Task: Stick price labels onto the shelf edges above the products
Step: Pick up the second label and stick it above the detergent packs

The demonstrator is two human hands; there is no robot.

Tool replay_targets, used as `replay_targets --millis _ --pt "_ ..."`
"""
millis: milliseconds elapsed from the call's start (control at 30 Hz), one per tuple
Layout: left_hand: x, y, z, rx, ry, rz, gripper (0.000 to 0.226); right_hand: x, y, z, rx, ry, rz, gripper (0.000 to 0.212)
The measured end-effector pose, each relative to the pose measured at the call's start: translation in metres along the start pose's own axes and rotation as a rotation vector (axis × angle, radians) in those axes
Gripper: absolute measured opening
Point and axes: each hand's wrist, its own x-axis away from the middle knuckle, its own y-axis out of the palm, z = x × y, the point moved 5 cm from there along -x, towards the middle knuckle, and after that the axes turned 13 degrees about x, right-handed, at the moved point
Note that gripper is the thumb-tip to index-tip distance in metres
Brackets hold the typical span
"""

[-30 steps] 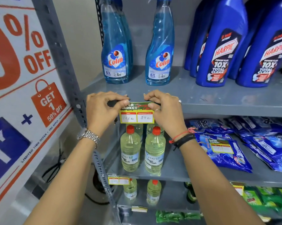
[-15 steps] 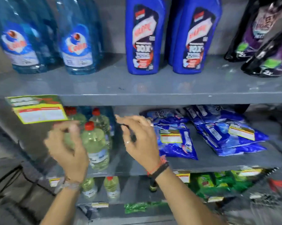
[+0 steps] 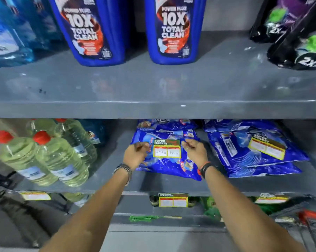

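A yellow and green price label [image 3: 167, 149] lies on a blue detergent packet [image 3: 164, 166] on the middle shelf. My left hand [image 3: 135, 154] is at the label's left edge with its fingers curled onto it. My right hand [image 3: 195, 150] pinches the label's upper right corner. Above both hands runs the bare grey shelf edge [image 3: 153, 110]. A second packet [image 3: 244, 160] to the right carries another label [image 3: 267, 147] on top.
Blue cleaner bottles [image 3: 95, 30] and black pouches [image 3: 298, 33] stand on the upper shelf. Red-capped bottles of pale liquid [image 3: 44, 157] fill the left of the middle shelf. Stuck labels [image 3: 173, 200] hang on the lower shelf edge. A red cart handle [image 3: 311, 215] shows at bottom right.
Both hands left the label stuck above the pale bottles and moved right and down to the label on the blue packet. The view has swung right with them.
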Motion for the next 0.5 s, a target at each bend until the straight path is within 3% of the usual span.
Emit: replay_targets --millis 133,267,367,500 --pt "-0.026 0.012 0.003 -0.001 -0.080 -0.029 0.009 -0.011 0.006 -0.008 0.036 -0.060 -0.007 0.030" --pt "-0.038 0.015 0.008 -0.063 -0.092 -0.066 0.020 -0.016 0.012 -0.007 0.088 -0.060 0.020 0.028" --pt "-0.040 0.016 0.010 -0.178 -0.089 -0.103 0.025 -0.011 0.008 -0.009 0.045 -0.051 0.060 0.028" --pt "-0.034 0.016 0.014 -0.125 -0.084 -0.077 0.022 0.001 0.003 -0.012 -0.093 -0.040 0.054 0.026"
